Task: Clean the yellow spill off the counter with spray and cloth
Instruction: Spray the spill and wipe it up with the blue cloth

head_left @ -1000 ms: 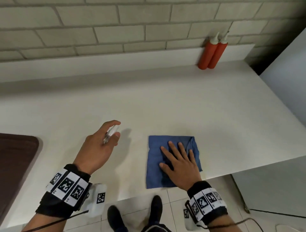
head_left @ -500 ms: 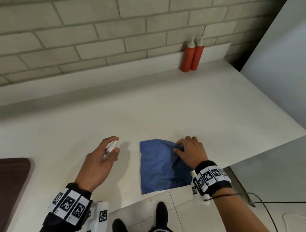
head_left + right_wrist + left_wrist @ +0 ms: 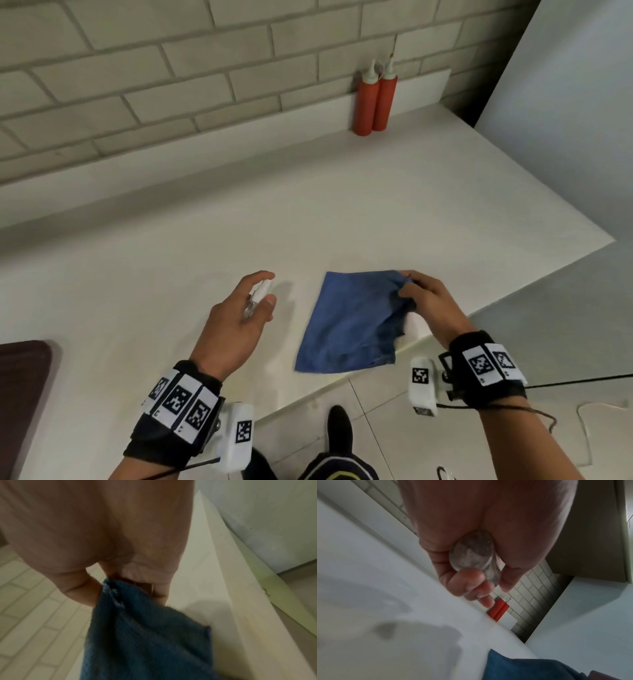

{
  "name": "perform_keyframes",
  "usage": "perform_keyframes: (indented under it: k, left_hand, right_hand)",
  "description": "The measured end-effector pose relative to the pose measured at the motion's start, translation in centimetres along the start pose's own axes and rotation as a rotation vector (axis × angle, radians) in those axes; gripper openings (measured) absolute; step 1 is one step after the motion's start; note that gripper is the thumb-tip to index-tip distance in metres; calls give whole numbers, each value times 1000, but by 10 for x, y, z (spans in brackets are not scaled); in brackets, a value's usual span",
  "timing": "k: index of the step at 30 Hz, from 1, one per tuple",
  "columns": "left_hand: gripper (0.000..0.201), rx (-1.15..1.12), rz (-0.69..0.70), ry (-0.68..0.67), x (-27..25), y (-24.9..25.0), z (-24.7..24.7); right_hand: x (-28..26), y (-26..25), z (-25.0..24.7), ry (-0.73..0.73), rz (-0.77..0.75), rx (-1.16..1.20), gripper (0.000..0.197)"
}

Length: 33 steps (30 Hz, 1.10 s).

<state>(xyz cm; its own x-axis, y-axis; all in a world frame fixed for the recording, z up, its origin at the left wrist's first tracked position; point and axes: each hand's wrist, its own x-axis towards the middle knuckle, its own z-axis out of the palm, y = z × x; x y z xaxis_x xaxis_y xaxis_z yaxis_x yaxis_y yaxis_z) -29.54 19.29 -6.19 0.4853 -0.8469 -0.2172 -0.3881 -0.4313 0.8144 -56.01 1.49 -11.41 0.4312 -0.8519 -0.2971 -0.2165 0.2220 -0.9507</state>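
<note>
Right hand [image 3: 431, 308] pinches blue cloth [image 3: 349, 325]; left hand [image 3: 236, 322] grips spray bottle [image 3: 258, 296].

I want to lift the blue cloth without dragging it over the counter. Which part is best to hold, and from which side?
Probably the far right corner of the blue cloth, approached from the right. The right hand already pinches it there, and that side is raised and folded, so fingers get under it. The rest lies flat on the counter. The left hand holds the spray bottle.
</note>
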Motion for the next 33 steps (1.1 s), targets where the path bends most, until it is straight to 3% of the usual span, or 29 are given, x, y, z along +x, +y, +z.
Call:
perform_keyframes:
  k: [5, 9, 12, 15, 18, 21, 23, 27, 33]
  left_hand:
    - [29, -21, 13, 12, 2, -3, -10]
    - [28, -36, 11, 25, 2, -6, -18]
    - [27, -42, 11, 33, 3, -7, -21]
    - [27, -58, 10, 39, 3, -8, -23]
    - [28, -57, 5, 43, 2, -10, -26]
    - [28, -63, -6, 52, 0, -15, -32]
    - [29, -70, -17, 62, -3, -18, -36]
    - [29, -84, -32, 76, -6, -24, -38]
    - [29, -88, -40, 86, -5, -21, -35]
  right_hand:
    - [-2, -34, -22, 154, -109, -4, 32]
    - [-4, -69, -23, 200, -258, -288, 33]
    - [-11, -82, 11, 106, -395, -585, 36]
    - [-15, -64, 65, -122, -471, -863, 29]
    - [-20, -27, 111, -300, -394, -1069, 33]
    - [-34, -3, 132, -379, -344, -1145, 37]
    - [-39, 1, 127, -358, -317, -1065, 47]
    - [-23, 1, 110, -103, -322, -1050, 62]
    - [-16, 31, 120, -294, -224, -1345, 78]
